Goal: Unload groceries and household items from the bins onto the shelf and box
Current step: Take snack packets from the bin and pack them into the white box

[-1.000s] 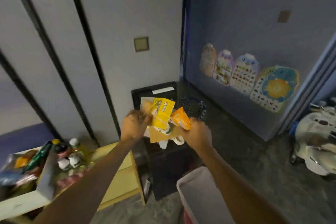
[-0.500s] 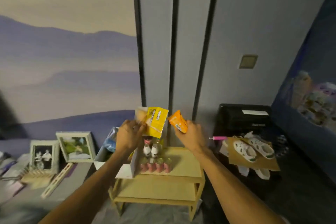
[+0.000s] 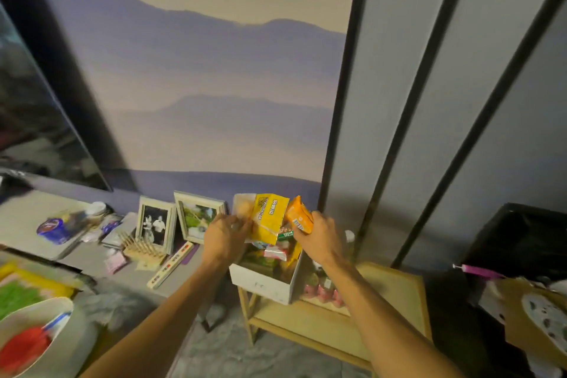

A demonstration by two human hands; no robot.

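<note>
A yellow packet (image 3: 269, 218) stands upright in the air above the white box (image 3: 264, 284). The left hand (image 3: 225, 238) pinches it by its lower left edge, the fingers (image 3: 241, 225) curled on it, and a paler packet (image 3: 242, 207) sits against it on the left in the same grip. Just right of it, touching or nearly so, is an orange packet (image 3: 298, 217), tilted, with the right hand (image 3: 322, 239) curled round its lower right end. Both packets rise above the fingers and lie on their far side. The box below is full of mixed packets and sits on the left end of a pale wooden shelf (image 3: 389, 284). Small pink bottles (image 3: 322, 291) stand just right of the box on the same top board. Left of the shelf, a low grey table (image 3: 92, 261) carries two photo frames (image 3: 171, 221) leaning on the wall, a wooden rack (image 3: 142, 250) near them and a blue tub (image 3: 53, 230) further left. At the near left is a white bowl (image 3: 61, 307) with something red inside. A black bin (image 3: 521, 239) stands at the far right.
</note>
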